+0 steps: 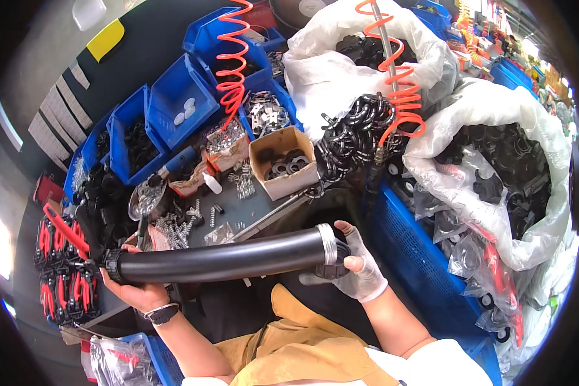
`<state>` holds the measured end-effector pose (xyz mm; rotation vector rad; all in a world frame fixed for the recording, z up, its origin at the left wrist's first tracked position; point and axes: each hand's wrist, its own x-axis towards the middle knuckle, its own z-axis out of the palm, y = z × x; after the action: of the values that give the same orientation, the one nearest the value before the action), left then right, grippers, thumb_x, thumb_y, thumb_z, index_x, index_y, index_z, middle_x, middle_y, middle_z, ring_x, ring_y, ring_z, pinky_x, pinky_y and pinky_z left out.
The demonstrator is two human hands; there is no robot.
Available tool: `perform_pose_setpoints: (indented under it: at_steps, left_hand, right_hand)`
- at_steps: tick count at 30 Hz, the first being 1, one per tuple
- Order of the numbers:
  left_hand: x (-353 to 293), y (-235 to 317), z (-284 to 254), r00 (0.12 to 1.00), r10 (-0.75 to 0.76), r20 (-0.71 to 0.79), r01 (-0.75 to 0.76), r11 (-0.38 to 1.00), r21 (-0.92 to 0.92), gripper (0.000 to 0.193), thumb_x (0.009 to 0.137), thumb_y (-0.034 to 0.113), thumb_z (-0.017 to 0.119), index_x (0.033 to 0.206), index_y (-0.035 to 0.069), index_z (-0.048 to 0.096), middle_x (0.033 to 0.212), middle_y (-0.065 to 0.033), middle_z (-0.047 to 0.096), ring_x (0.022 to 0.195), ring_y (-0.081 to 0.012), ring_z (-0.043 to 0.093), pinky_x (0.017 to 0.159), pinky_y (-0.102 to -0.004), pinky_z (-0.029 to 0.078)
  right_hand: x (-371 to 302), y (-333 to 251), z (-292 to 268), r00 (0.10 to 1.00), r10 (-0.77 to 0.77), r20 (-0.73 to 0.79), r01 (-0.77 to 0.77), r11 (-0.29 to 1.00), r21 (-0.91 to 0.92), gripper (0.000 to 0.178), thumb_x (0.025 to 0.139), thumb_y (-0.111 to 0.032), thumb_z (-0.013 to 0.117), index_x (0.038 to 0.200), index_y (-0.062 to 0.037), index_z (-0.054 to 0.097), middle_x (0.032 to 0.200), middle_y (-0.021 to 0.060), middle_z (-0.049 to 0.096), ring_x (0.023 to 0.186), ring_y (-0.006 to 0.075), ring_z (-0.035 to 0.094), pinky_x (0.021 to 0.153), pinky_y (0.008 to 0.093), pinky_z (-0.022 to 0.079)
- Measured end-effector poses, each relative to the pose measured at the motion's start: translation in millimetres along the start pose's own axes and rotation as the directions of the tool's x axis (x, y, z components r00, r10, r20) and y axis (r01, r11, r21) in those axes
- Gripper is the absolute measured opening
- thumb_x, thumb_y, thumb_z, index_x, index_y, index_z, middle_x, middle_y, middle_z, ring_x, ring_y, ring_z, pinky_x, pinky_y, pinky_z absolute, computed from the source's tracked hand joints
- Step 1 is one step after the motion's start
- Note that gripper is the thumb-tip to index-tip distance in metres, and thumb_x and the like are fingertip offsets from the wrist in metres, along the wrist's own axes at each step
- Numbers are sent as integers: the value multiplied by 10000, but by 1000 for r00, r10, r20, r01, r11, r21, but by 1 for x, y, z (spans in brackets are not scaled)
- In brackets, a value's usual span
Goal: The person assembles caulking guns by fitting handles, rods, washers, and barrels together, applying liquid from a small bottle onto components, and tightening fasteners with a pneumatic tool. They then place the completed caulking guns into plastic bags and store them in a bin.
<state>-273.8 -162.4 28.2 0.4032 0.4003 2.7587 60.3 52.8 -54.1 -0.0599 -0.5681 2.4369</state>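
Orange coiled hoses (230,85), blue bins (174,96), white sacks (321,71)

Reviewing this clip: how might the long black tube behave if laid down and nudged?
The long black tube seems stiff, spanning left hand to right hand without obvious sag. Its rounded body could roll, and its smooth, shiny surface may be slippery.

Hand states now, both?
Left hand: holding the black tube by its collared end.
Right hand: gloved, holding a black fitting at the tube's threaded end.
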Motion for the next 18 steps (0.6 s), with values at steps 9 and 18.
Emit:
perform_pose_setpoints:
  at_steps: [9, 18]
  left_hand:
    - [-4, 23, -8, 978, 17, -207, 10, 992, 127, 476, 857, 372, 696, 1091, -18, 554, 991, -177, 631, 854, -286, 647, 801, -387, 590]
    - [4, 27, -11, 921, -23, -390, 132, 958, 254, 437, 864, 432, 667, 1029, 39, 571, 908, -153, 641, 810, -308, 644, 768, -442, 571]
  right_hand:
    - [-8, -10, 9, 826, -235, 512, 547, 112, -830, 751, 586, -233, 945, 1152, -43, 489, 1142, 140, 546, 1002, 304, 575, 899, 386, 481]
    - [-2, -8, -6, 270, 85, 959, 860, -469, -201, 344, 662, -43, 720, 877, -221, 520, 1099, 27, 460, 991, 393, 537, 747, 481, 624]
